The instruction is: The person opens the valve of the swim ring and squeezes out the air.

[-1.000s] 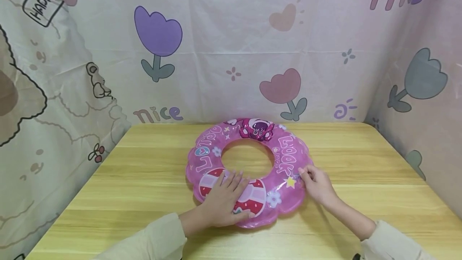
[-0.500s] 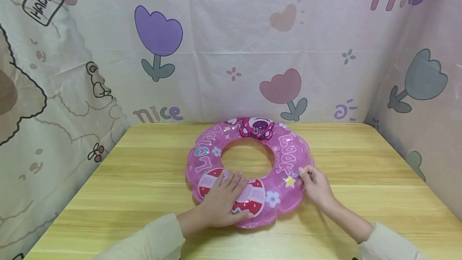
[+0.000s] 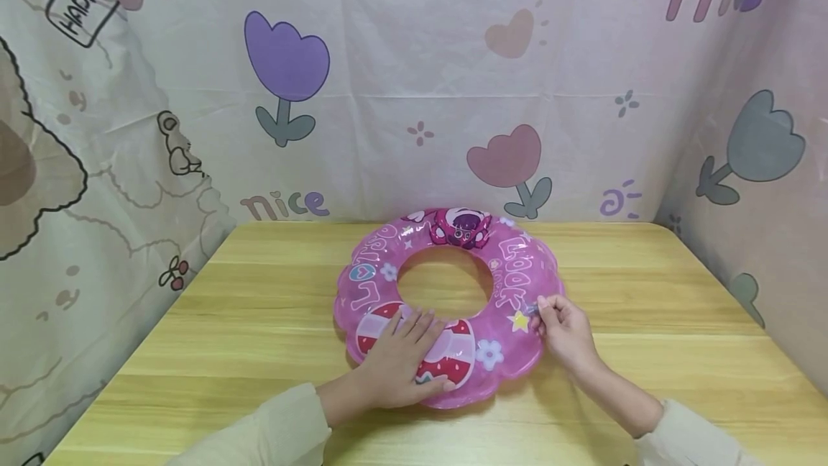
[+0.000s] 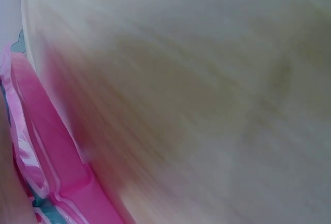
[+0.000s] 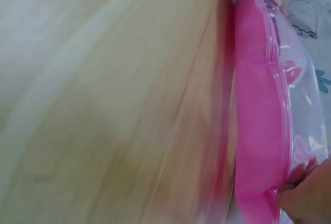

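A pink inflatable swim ring (image 3: 517, 351) with a scalloped edge lies on the table, its printed side facing up. My left hand (image 3: 404, 358) rests flat on its near part with fingers straight, over a red and pink print. At the ring's right side, my right hand (image 3: 569, 333) has curled fingers and pinches a small clear, bluish valve (image 3: 533, 309) beside a yellow star; the fingers partly hide it. The right wrist view shows the right hand's fingers (image 5: 302, 182) against the ring's seam. In the left wrist view only the ring's pink side (image 4: 57, 151) and a bit of the hand appear.
The pale wooden table (image 3: 226, 322) reaches back to a printed cloth backdrop (image 3: 401, 34) with tulips and lettering. More of this cloth hangs at the left and right sides. The ring's far edge lies close to the backdrop.
The right hand's fingers have shifted slightly and more of the small clear valve shows at their tips. The ring's right side has risen a little. The left hand stays in place.
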Available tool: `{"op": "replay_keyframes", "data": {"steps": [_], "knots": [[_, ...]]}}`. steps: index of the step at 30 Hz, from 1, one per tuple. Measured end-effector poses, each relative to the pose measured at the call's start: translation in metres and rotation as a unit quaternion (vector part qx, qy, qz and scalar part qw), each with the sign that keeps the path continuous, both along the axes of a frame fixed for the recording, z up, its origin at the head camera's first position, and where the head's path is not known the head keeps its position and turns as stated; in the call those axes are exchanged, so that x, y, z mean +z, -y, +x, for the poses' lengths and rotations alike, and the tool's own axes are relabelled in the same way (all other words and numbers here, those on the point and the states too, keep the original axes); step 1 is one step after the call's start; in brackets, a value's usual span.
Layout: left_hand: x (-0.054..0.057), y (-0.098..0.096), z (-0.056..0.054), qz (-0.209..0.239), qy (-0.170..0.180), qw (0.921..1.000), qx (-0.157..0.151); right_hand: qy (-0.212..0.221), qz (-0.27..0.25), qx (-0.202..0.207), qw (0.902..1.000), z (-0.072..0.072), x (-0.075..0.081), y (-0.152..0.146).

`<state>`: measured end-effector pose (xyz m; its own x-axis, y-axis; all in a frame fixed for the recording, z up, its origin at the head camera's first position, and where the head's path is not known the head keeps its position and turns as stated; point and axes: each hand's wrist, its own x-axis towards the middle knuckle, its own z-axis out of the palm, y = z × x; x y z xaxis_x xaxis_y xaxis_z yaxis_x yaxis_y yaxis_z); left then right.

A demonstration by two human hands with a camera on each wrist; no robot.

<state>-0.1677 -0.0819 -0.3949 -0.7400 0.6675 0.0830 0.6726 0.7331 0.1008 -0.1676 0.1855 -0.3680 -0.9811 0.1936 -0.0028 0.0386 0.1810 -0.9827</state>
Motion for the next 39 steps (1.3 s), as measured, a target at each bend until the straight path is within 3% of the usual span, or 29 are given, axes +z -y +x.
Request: {"op": "replay_keyframes", "data": {"steps": [11, 18, 24, 31, 39], "knots": [[-0.004, -0.003, -0.001, 0.016, 0.008, 0.9998, 0.011, -0.012, -0.017, -0.040, 0.9990, -0.002, 0.005, 0.008], [-0.002, -0.005, -0.001, 0.012, 0.007, 0.9998, 0.014, -0.009, -0.024, -0.033, 0.9991, -0.005, 0.005, 0.005], [0.000, -0.007, -0.002, -0.007, 0.011, 0.9997, 0.019, 0.022, -0.016, 0.000, 0.9996, -0.007, 0.002, -0.004], [0.000, -0.009, -0.004, -0.023, -0.007, 0.9996, 0.013, 0.075, -0.021, 0.007, 0.9969, -0.005, 0.007, -0.011], [0.001, -0.012, -0.003, -0.033, -0.014, 0.9993, 0.014, 0.085, 0.035, 0.004, 0.9958, -0.007, 0.009, -0.013]]}}
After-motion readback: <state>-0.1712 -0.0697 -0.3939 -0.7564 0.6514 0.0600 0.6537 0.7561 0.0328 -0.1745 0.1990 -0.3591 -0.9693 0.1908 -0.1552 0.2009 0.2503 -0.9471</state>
